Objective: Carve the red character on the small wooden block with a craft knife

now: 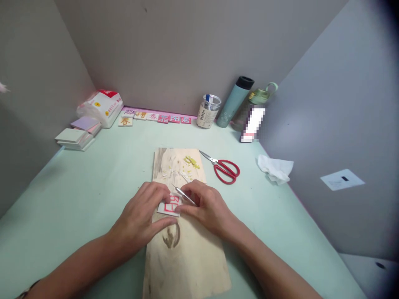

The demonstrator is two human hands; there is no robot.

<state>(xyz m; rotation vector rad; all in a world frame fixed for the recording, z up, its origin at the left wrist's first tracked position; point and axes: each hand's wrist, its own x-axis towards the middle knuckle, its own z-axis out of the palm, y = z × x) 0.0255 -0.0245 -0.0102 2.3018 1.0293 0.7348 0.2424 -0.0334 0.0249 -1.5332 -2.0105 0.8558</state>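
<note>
A small white square tile [171, 207] with a red outlined character lies on the wooden board [187, 253]. My left hand [141, 214] is closed round the tile's left side, fingertips on its top edge and thumb near its bottom edge. Between the fingers of my right hand [208, 205] is a slim silver craft knife [184, 195], its thin tip pointing up and left, off the tile. Fingertips of that hand also touch the tile's right side. Yellow-green shavings [191, 162] and white scraps are scattered on the board's far end.
Red-handled scissors [222, 168] lie right of the board, a crumpled tissue [276, 169] farther right. Along the back are lettered tiles [170, 118], a glass jar [208, 112], a teal bottle [233, 101] and a phone [253, 124]. Stacked blank blocks [73, 137] and a tissue pack [107, 106] stand left.
</note>
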